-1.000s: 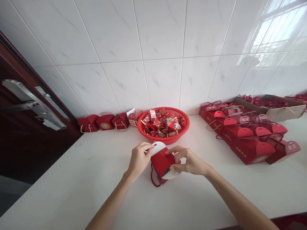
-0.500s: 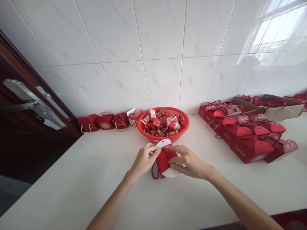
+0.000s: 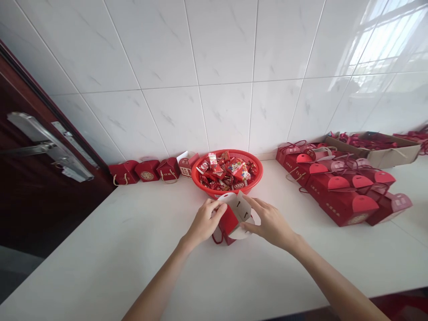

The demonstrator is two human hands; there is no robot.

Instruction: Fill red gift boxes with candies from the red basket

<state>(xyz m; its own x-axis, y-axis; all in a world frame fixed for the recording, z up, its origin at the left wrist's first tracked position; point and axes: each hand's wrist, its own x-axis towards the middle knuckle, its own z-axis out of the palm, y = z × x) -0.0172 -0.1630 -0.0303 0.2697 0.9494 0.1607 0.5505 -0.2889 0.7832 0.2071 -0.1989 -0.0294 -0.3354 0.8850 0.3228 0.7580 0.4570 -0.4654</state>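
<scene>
A small red box (image 3: pixel 228 221) sits on the white table (image 3: pixel 110 263) directly between your two hands, on the near side of a red plastic basket (image 3: pixel 219 193) full of wrapped sweets (image 3: pixel 230 171). Both hands touch it, so neither is nearer: the box lies to the right of your left hand (image 3: pixel 203 221) and to the left of your right hand (image 3: pixel 276 225). Its top runs mostly away from you, the far end slanting left.

Your left hand is narrow, thumb and fingers pinched together at the far left corner, beside a white rounded flap (image 3: pixel 226 196). Your right hand is wider, its thumb low and fingers high, holding the opposite edges of a raised pale flap (image 3: pixel 242 208) with two dark slots. Another rounded white flap (image 3: pixel 240 234) points toward you, and a dark red cord (image 3: pixel 217 241) loops out at the near left. How firmly either hand grips, you cannot tell.

Red boxes (image 3: pixel 147 170) line the wall to the left; more, grouped boxes (image 3: pixel 341 207) stand to the right, before an open carton (image 3: pixel 394 157).
</scene>
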